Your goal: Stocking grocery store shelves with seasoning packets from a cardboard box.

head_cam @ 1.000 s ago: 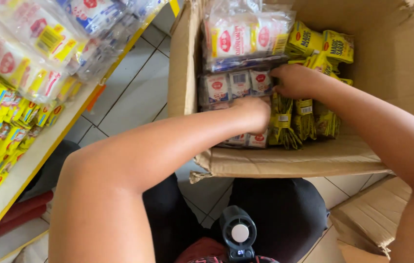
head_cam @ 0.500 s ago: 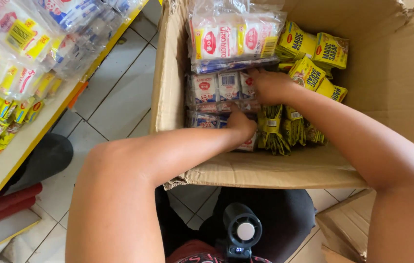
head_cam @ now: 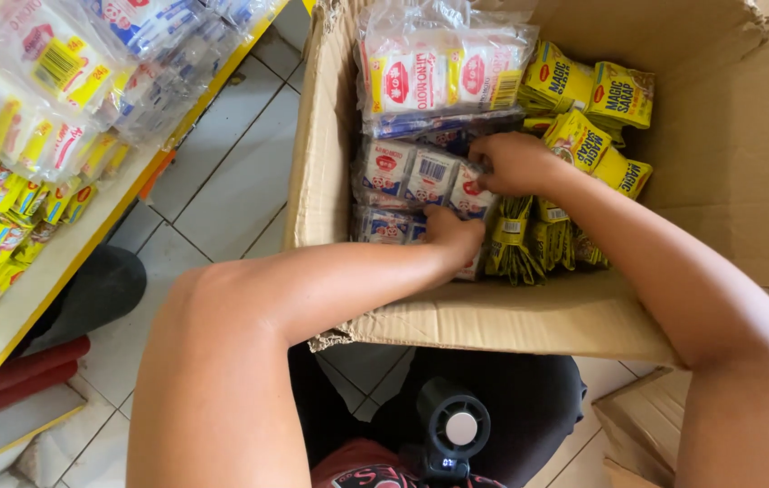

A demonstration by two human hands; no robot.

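**Both hands deep in a packed box**

The left hand (head_cam: 453,231) reaches over the near wall of the cardboard box (head_cam: 529,316) and closes on a clear pack of small white sachets (head_cam: 412,176), fingers curled over its near edge. The right hand (head_cam: 513,163) grips the same pack from its far right corner, fingers bent tight around the plastic. The pack lies in the left half of the box, hard against the left wall, with a larger bag of white packets (head_cam: 439,68) just beyond it at the far end. Bundles of yellow sachets (head_cam: 583,117) fill the right of it, touching the right hand. Little spare room shows between the goods; the only bare cardboard is the right wall. Left of the box, a strip of tiled floor (head_cam: 222,172) separates it from a yellow-edged shelf (head_cam: 41,280) loaded with more packets.
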